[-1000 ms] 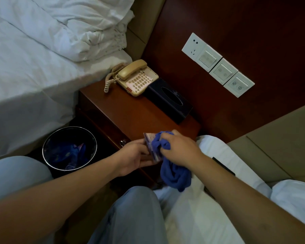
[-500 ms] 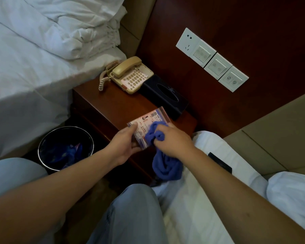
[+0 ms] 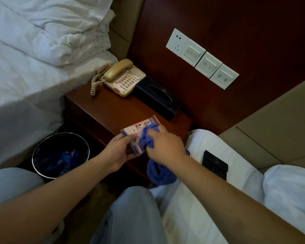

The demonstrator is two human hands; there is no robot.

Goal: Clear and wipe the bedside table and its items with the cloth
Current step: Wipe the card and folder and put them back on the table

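My left hand (image 3: 119, 149) grips a flat printed card in a clear sleeve (image 3: 136, 130) by its near edge, held face up over the front of the dark wooden bedside table (image 3: 102, 106). My right hand (image 3: 165, 144) clutches a bunched blue cloth (image 3: 148, 136) and presses it onto the card; the rest of the cloth hangs below my wrist. A beige corded telephone (image 3: 121, 78) and a black tissue box (image 3: 158, 97) stand at the back of the table.
A round bin (image 3: 60, 154) with blue rubbish stands on the floor to the left of the table. White bedding (image 3: 33, 50) lies at the left. A small black object (image 3: 215, 164) rests on the white bed at the right. Wall switches (image 3: 202, 58) sit above the table.
The card has turned from edge-on to flat and face up, and the cloth in my right hand has moved across its surface. The view has shifted slightly.
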